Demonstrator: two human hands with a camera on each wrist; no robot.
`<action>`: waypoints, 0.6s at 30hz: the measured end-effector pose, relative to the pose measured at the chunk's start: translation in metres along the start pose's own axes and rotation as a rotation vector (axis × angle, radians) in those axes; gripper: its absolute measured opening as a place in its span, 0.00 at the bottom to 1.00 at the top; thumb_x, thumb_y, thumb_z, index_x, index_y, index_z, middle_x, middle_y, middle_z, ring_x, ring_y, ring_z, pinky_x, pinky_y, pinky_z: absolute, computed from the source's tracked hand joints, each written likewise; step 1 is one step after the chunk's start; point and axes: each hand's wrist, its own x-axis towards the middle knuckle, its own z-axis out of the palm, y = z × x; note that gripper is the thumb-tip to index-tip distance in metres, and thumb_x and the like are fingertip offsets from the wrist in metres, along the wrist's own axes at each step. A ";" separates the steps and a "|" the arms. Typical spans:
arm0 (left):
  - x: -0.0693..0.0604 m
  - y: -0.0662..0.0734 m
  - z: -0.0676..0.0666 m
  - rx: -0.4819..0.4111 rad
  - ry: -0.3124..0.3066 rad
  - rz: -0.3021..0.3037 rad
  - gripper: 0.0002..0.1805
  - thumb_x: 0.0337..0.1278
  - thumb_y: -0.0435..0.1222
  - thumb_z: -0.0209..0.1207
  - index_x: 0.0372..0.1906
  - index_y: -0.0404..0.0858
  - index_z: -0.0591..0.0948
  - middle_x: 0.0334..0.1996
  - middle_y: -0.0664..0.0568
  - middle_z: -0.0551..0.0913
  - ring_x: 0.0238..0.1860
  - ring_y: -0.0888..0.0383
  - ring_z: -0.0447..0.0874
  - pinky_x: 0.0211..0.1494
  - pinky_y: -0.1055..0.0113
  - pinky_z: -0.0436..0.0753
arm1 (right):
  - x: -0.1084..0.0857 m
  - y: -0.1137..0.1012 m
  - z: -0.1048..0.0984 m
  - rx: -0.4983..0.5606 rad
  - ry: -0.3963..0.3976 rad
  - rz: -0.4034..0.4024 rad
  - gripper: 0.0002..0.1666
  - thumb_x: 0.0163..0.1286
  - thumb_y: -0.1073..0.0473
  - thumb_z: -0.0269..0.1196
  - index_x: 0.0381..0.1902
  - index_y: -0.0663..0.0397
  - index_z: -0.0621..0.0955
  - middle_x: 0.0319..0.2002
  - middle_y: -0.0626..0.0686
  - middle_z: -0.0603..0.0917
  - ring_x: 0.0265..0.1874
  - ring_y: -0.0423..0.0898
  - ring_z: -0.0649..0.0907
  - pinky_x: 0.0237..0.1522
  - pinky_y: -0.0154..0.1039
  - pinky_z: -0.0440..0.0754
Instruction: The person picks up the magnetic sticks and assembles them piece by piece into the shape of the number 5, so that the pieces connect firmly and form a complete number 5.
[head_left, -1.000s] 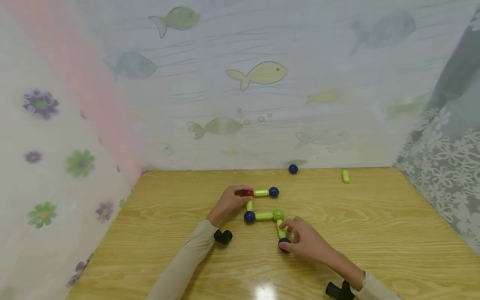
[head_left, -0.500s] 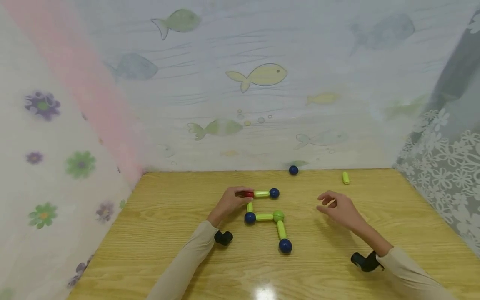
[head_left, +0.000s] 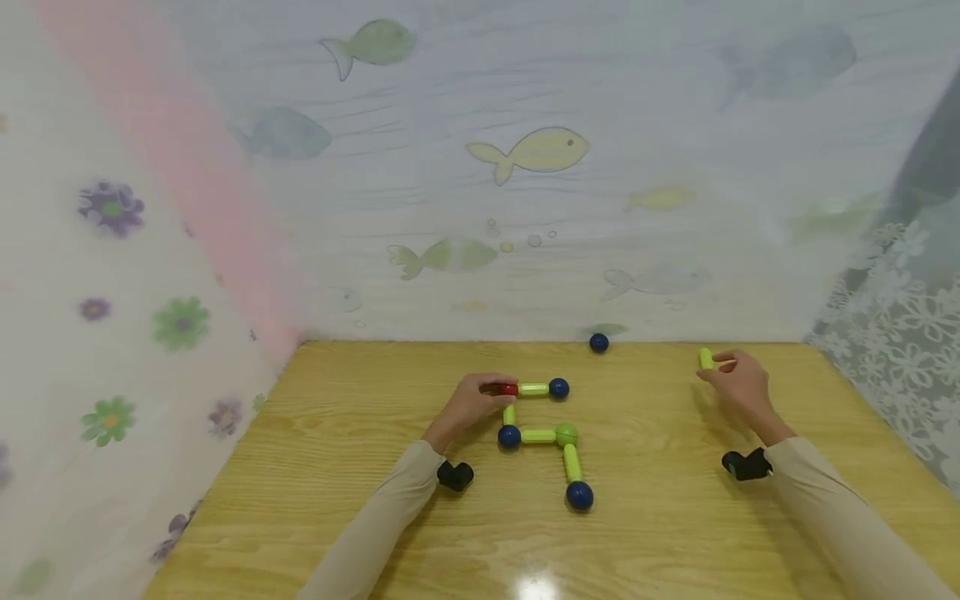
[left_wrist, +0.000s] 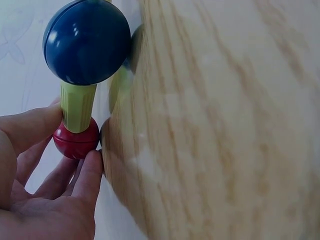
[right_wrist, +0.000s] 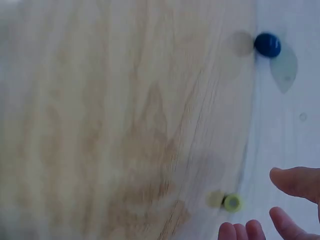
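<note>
My left hand pinches a red ball at the far left corner of a chain of yellow-green rods and balls. From the red ball one rod leads right to a blue ball. Another runs to a nearer blue ball, then a rod joins a green ball. A last rod ends at the nearest blue ball. At the far right, my right hand is beside a loose yellow-green rod, thumb and fingers apart.
A loose blue ball lies at the table's back edge, against a wall covering printed with fish. The wooden table meets flowered covers at left and right. Each wrist wears a black camera mount.
My right hand has left the nearest rod and blue ball of the chain and moved far right and away, to the loose rod. My left hand stays at the red ball.
</note>
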 end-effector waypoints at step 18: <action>-0.008 0.013 0.001 -0.014 -0.014 0.016 0.19 0.60 0.30 0.60 0.56 0.31 0.78 0.52 0.39 0.79 0.53 0.45 0.77 0.51 0.58 0.78 | 0.034 0.021 0.006 -0.126 -0.002 -0.113 0.16 0.60 0.69 0.55 0.41 0.81 0.76 0.36 0.74 0.77 0.34 0.66 0.76 0.35 0.57 0.75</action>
